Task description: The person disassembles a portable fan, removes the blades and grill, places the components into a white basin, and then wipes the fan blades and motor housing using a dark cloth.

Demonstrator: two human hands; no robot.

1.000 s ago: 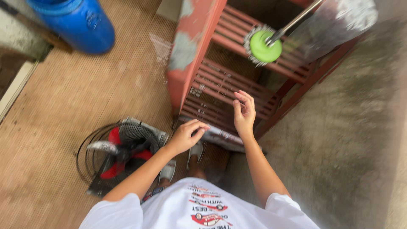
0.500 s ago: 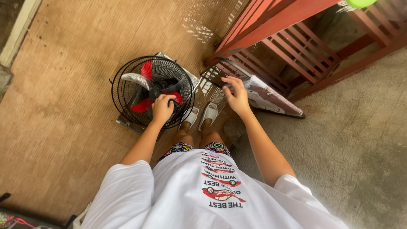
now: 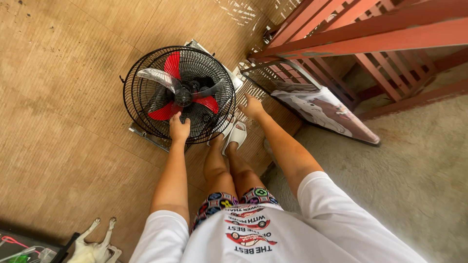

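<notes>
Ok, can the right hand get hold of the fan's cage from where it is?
Probably yes: the right hand is already at the right rim of the fan, with nothing between them; the left hand rests on the front grille.

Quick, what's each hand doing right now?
Left hand: closed on the fan's wire guard.
Right hand: reaching down beside the fan; open or closed cannot be told.

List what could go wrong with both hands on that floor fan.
The left hand grips the wire guard close to the red and clear blades; fingers might slip through the gaps. The right hand holds the opposite rim, so the fan could tip unevenly. The slippered feet stand right beside it and might get struck.
</notes>
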